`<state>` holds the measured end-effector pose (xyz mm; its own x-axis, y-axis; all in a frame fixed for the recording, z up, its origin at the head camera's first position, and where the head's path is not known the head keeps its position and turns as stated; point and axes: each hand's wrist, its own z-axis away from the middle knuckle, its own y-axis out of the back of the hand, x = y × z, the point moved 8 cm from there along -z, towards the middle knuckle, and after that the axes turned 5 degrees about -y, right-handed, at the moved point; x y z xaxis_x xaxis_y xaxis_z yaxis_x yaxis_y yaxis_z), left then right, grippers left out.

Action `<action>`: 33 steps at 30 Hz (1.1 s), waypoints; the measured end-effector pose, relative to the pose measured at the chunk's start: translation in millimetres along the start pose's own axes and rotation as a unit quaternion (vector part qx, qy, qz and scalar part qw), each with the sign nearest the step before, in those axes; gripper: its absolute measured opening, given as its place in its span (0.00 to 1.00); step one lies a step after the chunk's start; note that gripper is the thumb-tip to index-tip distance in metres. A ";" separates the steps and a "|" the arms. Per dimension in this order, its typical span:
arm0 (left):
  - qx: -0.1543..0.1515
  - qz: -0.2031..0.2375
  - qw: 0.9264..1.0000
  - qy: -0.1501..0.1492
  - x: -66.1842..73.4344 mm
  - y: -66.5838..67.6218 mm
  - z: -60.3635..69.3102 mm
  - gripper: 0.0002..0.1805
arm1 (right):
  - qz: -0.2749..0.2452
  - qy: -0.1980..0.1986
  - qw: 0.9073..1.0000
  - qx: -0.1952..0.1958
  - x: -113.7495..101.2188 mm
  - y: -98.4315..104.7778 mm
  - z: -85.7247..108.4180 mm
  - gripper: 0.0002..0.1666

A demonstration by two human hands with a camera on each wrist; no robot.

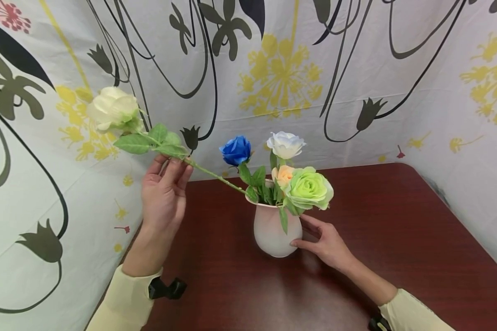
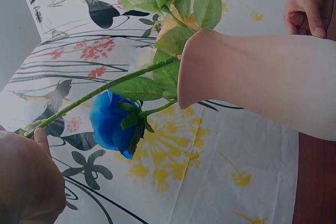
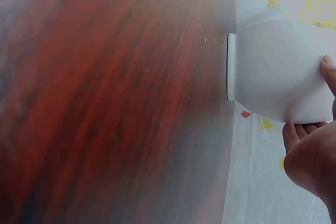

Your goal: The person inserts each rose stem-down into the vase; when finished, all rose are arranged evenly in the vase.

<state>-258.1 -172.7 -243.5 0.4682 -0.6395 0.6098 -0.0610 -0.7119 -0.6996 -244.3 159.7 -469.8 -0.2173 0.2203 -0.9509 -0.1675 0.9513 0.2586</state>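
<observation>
My left hand point(image 1: 165, 197) pinches the green stem point(image 1: 219, 178) of a cream-white artificial rose point(image 1: 113, 110), just below its leaves. The stem slants down to the left side of the vase's mouth; leaves hide its lower end. The pale pink-and-white vase point(image 1: 275, 232) stands upright on the table. My right hand point(image 1: 329, 243) holds its right side low down, thumb in front and fingers behind. A blue rose point(image 1: 236, 151), a white rose point(image 1: 286, 144), a small peach flower point(image 1: 284, 175) and a large light-green rose point(image 1: 309, 188) stand in the vase.
The dark reddish-brown table point(image 1: 397, 230) carries the vase near its back edge. A white cloth point(image 1: 447, 115) printed with flowers hangs behind the table and along both sides. A black wrist strap point(image 1: 165, 288) sits on the left sleeve.
</observation>
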 end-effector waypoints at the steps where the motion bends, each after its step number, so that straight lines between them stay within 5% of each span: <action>1: 0.001 0.001 1.000 -0.003 0.0 -0.4 0.2 0.08 | -0.001 0.000 1.000 0.000 0.2 0.0 0.1 0.48; 11: -0.022 0.006 0.999 -0.033 -5.0 -6.1 5.6 0.08 | -0.007 -0.004 1.000 -0.002 0.6 0.0 0.4 0.48; 17: -0.051 -0.049 0.996 -0.050 -9.3 -10.5 12.8 0.11 | -0.007 -0.001 1.000 -0.002 0.4 -0.4 0.1 0.48; 33: -0.145 -0.202 0.963 -0.109 -26.6 -18.6 37.3 0.16 | -0.001 0.000 1.000 0.002 0.6 0.1 0.1 0.48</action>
<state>-236.5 -131.7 -260.6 0.6764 -0.2399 0.6963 -0.0633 -0.9609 -0.2696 -244.4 160.0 -470.4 -0.2162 0.2194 -0.9514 -0.1643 0.9523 0.2570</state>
